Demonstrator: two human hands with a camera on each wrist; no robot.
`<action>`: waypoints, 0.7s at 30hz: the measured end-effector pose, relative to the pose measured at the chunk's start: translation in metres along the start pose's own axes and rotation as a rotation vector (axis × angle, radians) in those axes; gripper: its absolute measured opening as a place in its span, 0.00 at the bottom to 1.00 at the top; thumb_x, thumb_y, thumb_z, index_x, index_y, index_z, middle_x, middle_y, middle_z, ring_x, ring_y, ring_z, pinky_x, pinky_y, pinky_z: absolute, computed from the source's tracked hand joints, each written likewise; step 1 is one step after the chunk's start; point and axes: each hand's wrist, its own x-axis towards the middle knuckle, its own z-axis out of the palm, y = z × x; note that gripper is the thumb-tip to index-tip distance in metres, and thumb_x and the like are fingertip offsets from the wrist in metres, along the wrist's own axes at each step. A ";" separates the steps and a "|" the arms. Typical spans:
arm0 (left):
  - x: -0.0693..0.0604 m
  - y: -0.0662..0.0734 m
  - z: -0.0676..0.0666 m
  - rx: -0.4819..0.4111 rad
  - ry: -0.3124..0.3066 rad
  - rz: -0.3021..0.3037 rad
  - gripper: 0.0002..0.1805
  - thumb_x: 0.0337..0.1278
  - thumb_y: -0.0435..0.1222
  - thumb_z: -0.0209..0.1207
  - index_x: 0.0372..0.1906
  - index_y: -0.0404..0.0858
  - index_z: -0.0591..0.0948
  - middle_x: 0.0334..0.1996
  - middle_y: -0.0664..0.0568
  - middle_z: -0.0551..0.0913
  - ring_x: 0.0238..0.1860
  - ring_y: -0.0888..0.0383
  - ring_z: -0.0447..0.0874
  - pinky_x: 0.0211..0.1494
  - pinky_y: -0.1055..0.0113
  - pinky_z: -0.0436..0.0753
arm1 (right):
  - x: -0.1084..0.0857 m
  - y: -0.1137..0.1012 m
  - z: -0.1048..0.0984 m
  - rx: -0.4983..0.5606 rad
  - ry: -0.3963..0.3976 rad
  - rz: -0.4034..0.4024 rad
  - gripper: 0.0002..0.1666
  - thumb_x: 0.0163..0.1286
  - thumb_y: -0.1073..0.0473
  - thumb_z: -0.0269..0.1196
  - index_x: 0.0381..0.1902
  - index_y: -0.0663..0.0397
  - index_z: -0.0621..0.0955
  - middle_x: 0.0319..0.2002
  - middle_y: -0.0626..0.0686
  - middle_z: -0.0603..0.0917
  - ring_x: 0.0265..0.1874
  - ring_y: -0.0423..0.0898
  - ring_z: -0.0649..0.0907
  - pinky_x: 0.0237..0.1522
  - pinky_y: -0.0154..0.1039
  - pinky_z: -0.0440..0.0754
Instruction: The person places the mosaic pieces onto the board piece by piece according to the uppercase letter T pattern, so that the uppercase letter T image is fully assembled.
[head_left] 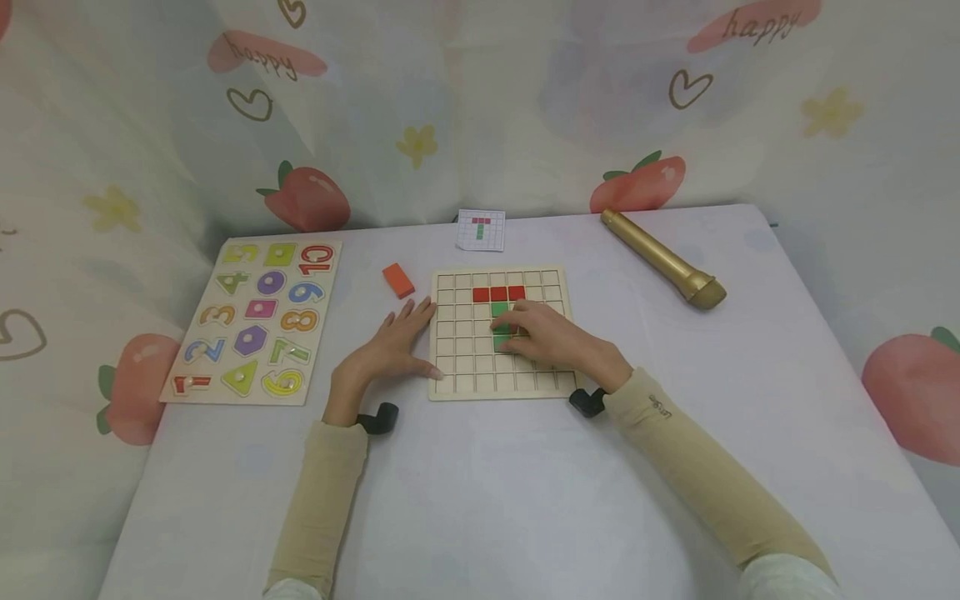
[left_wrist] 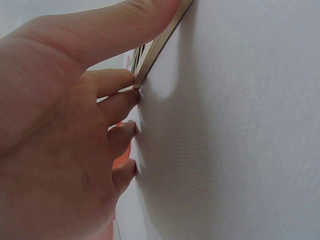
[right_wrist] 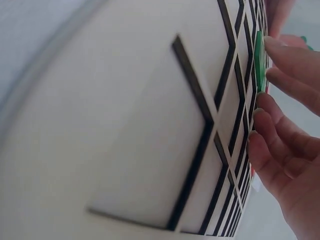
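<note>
A wooden grid board [head_left: 459,360] lies on the table, with a row of three red tiles [head_left: 481,295] and a column of green tiles [head_left: 500,309] below its middle one. Over the lower green tiles, my right hand [head_left: 551,335] bends its fingers down. The right wrist view has its thumb and fingertips at a green tile [right_wrist: 259,62] and on the grid; the tile lies in the board. My left hand [head_left: 390,346] is spread at the board's left side. Its thumb touches the board's edge [left_wrist: 155,50], and the other fingertips rest on the tablecloth beside it.
A small card [head_left: 481,231] with a red and green T pattern lies behind the board. An orange block [head_left: 398,281] is at back left. Further left lies a number and shape puzzle [head_left: 251,325]. A gold microphone [head_left: 663,258] lies at right.
</note>
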 end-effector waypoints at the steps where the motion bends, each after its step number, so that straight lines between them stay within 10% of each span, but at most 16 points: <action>1: 0.000 0.000 0.000 0.001 0.000 0.000 0.65 0.48 0.48 0.78 0.84 0.39 0.48 0.85 0.49 0.42 0.85 0.48 0.29 0.86 0.49 0.32 | 0.000 0.000 0.000 0.003 0.002 -0.001 0.21 0.69 0.54 0.70 0.58 0.54 0.85 0.42 0.52 0.82 0.36 0.46 0.74 0.39 0.39 0.75; 13: 0.002 0.004 -0.002 0.008 -0.013 -0.008 0.64 0.50 0.48 0.77 0.84 0.41 0.47 0.85 0.51 0.42 0.85 0.49 0.28 0.86 0.50 0.32 | -0.008 0.006 -0.008 0.094 0.040 0.042 0.21 0.70 0.58 0.70 0.58 0.56 0.84 0.44 0.53 0.83 0.44 0.48 0.80 0.48 0.43 0.81; 21: 0.003 0.001 -0.006 -0.007 0.072 -0.036 0.54 0.58 0.49 0.72 0.83 0.43 0.55 0.84 0.51 0.52 0.85 0.48 0.40 0.86 0.48 0.46 | -0.027 0.015 -0.019 -0.026 0.215 0.067 0.18 0.74 0.59 0.64 0.58 0.61 0.83 0.60 0.61 0.80 0.60 0.59 0.77 0.64 0.57 0.78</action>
